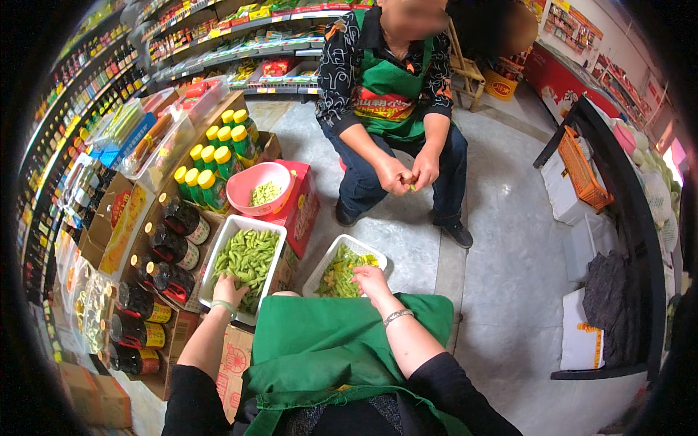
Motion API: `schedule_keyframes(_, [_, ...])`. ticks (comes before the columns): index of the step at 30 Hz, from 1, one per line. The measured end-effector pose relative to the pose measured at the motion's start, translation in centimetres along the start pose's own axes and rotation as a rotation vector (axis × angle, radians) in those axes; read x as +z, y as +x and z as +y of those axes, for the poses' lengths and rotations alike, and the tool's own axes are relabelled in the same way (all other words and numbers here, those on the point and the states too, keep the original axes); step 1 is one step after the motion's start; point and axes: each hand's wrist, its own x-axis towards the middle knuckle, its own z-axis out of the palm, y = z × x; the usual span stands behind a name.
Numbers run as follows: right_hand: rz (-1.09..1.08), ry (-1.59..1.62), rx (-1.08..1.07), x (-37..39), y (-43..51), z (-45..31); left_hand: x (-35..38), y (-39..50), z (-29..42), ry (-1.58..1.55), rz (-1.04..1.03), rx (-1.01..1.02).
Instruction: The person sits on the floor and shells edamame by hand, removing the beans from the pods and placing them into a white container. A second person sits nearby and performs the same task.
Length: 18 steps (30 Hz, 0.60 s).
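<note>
My left hand (229, 290), with a pale green bangle at the wrist, rests at the near left part of a white plastic tub (280, 231) filled with green bean pods (250, 256). Whether its fingers hold a pod cannot be told. Over the right side of a white plastic basket (318, 256) is my right hand (372, 282), a silvery bracelet on its wrist. The basket has green pods and yellowish bits in it; my fingertips partly hide them, so their grip is unclear. Shelled beans (265, 193) lie in a pink bowl (234, 185) beyond the tub.
A person (392, 109) in a green apron sits opposite, fingers on a small green pod. The bowl stands on a red box (305, 218). Dark sauce bottles (169, 245) and yellow-capped bottles (221, 158) crowd the left. A black-framed stand (649, 245) with an orange basket (581, 169) is at right.
</note>
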Motion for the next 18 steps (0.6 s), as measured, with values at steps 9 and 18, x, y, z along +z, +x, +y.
schedule_keyframes(9, [0.017, -0.036, -0.023, -0.1, -0.1, 0.2, 1.2, 2.1, -5.1, 0.067, 0.058, -0.013])
schedule_keyframes(18, [-0.025, -0.028, -0.042, 0.2, -0.7, -0.7, -2.8, 2.7, -0.3, -0.81, 0.179, -0.21])
